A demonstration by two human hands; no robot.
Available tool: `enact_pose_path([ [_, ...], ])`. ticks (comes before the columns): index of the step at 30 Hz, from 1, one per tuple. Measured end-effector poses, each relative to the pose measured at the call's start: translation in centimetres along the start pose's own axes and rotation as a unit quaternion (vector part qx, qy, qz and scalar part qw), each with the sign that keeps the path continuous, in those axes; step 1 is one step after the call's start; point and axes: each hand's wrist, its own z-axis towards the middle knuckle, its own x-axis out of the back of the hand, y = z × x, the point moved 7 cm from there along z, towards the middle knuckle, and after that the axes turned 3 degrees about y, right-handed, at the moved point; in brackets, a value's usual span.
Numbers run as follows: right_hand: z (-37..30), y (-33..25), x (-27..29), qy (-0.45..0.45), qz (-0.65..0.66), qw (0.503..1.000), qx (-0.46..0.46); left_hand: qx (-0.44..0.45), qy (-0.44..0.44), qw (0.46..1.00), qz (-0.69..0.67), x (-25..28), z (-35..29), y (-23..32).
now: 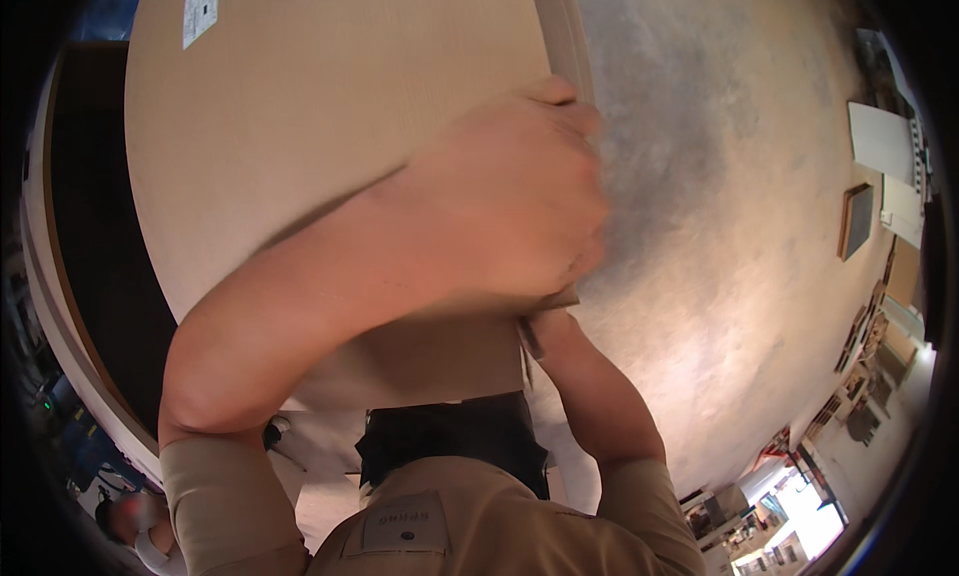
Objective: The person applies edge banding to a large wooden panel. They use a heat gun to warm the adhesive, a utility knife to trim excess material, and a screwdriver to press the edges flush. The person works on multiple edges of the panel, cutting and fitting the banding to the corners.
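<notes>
A large tan wood-grain panel spreads in front of me, with a white label near its far left corner. Across it reaches my left arm. My left hand is over the panel's right edge, its back toward me and its fingers curled in. It is blurred by motion, and whatever lies in its grasp is hidden. My right hand is low at the near right corner, just below the panel's edge. Its fingers are out of sight behind the corner. A thin dark piece shows beside it.
A dark open recess with a pale rim runs along the left. Concrete floor stretches to the right, with a small dark-faced block and stacked boards farther off. Another person is at the lower left.
</notes>
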Motion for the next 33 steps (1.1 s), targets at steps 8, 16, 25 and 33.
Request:
enact_pose_path([
  [8, -0.7, 1.7, -0.2, -0.032, 0.006, 0.999, -0.029, -0.013, 0.056, 0.997, -0.045, 0.1, -0.6, -0.6],
  [16, -1.2, 2.8, -1.1, -0.095, -0.05, 0.994, -0.016, -0.008, 0.038, 0.999, -0.01, 0.3, -0.2, -0.4],
  [25, -3.9, 2.0, 0.4, -0.06, -0.086, 0.994, 0.011, 0.007, 0.028, 0.999, -0.014, 0.4, 0.5, -0.1],
  [33, -4.3, 1.7, 0.9, -0.092, -0.209, 0.968, 0.1, 0.046, 0.029, 0.998, 0.03, 0.0, -0.1, -0.5],
])
